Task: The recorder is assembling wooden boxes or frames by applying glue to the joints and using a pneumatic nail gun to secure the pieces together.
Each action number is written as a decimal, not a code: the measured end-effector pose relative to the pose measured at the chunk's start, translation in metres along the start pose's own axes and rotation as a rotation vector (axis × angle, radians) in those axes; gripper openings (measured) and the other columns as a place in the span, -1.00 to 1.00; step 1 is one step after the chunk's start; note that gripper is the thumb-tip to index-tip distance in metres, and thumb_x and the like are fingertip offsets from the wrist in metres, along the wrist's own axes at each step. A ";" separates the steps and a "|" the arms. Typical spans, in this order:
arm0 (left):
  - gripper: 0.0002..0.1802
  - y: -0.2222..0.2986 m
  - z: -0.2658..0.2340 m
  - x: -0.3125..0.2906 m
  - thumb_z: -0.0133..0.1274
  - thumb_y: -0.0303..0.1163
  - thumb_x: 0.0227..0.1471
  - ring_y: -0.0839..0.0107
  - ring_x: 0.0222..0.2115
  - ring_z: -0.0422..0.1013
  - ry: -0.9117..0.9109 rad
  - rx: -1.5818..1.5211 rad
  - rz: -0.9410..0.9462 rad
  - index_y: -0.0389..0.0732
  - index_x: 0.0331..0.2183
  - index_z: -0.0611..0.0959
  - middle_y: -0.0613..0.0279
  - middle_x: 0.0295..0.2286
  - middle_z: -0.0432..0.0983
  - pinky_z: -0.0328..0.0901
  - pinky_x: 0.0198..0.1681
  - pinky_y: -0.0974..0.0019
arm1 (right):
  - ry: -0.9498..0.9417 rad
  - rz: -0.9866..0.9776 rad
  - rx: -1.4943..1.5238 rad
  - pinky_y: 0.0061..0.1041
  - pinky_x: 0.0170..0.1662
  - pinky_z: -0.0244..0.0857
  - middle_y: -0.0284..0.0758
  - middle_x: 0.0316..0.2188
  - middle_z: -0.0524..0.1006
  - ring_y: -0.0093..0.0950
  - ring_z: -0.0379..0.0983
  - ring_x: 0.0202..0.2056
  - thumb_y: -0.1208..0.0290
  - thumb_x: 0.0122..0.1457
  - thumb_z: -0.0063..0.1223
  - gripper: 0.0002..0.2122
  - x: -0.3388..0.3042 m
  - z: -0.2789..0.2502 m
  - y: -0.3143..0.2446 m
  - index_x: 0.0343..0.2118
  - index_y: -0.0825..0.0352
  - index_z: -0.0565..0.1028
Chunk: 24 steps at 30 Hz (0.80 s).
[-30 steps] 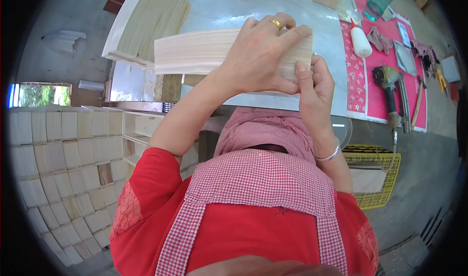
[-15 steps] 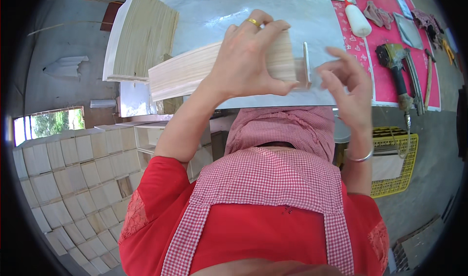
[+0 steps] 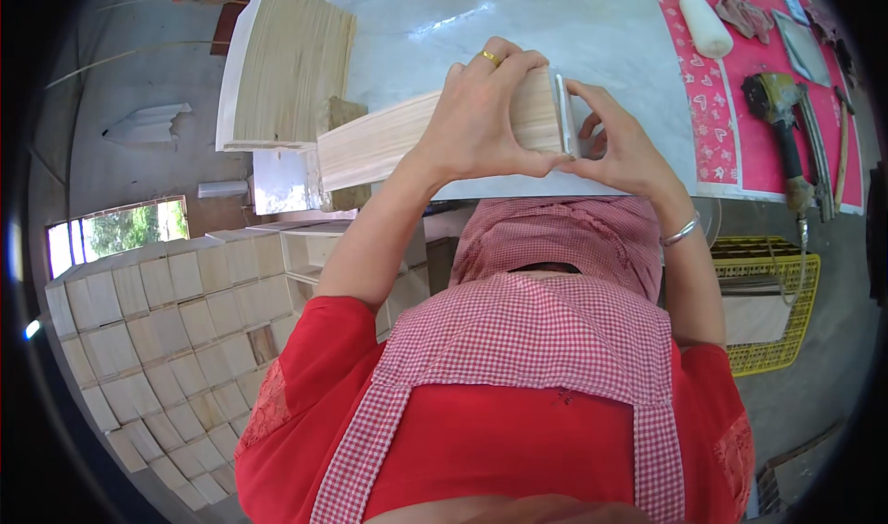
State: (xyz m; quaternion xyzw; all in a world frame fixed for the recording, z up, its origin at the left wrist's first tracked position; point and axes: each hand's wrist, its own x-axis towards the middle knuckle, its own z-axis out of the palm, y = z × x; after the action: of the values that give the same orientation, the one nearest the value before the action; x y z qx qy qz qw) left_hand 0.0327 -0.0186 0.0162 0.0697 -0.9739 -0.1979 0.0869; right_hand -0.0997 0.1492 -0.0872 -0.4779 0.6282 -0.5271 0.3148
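Note:
A long, pale stack of thin wooden boards (image 3: 379, 139) lies across the front of the table. My left hand (image 3: 486, 112) spans its right end from above, thumb on the near edge and fingers on the far edge. Against that end stands a thin light-coloured panel (image 3: 563, 112), upright on its edge. My right hand (image 3: 620, 145) is curled around the panel's right side, thumb at the near corner and a finger at the far one, pinching it. Fingertips of the two hands come close together at the near corner.
A tall block of stacked boards (image 3: 287, 71) stands at the table's left. On the pink cloth at right lie a glue bottle (image 3: 706, 26), a nail gun (image 3: 782, 135) and a hammer (image 3: 844, 145). Below are a yellow crate (image 3: 805, 293) and piled wooden boxes (image 3: 166, 330).
My right hand has moved left from open air and closed on the upright panel. That panel now sits against the boards' end, where a gap showed before. The view has shifted slightly.

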 end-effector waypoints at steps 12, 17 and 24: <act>-0.03 -0.003 0.011 0.006 0.42 -0.08 -0.56 0.07 -0.11 0.36 -0.071 -0.058 -0.009 -0.23 -0.01 0.49 0.05 -0.13 0.37 0.22 -0.01 0.10 | 0.035 -0.010 0.002 -0.49 -0.31 0.42 -0.27 0.05 0.39 -0.41 0.43 -0.35 0.43 -0.23 0.44 -0.13 0.000 0.005 -0.001 0.23 0.28 0.23; -0.02 -0.003 0.010 0.006 0.42 -0.08 -0.56 0.07 -0.11 0.36 -0.085 -0.067 -0.020 -0.24 -0.01 0.49 0.05 -0.13 0.37 0.23 0.00 0.09 | 0.029 -0.003 0.001 -0.49 -0.30 0.42 -0.27 0.05 0.39 -0.41 0.44 -0.34 0.42 -0.23 0.43 -0.14 0.001 0.004 -0.002 0.23 0.28 0.23; -0.02 -0.004 0.011 0.005 0.44 -0.08 -0.56 0.06 -0.12 0.36 -0.078 -0.092 -0.031 -0.24 -0.01 0.49 0.06 -0.12 0.37 0.23 0.00 0.09 | 0.021 -0.006 -0.002 -0.48 -0.28 0.43 -0.26 0.05 0.39 -0.40 0.44 -0.34 0.42 -0.22 0.43 -0.15 0.002 0.003 -0.002 0.22 0.28 0.23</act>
State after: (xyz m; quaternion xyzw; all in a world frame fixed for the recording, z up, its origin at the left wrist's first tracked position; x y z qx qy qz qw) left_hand 0.0264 -0.0184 0.0051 0.0731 -0.9652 -0.2465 0.0490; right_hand -0.0970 0.1464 -0.0858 -0.4747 0.6304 -0.5325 0.3061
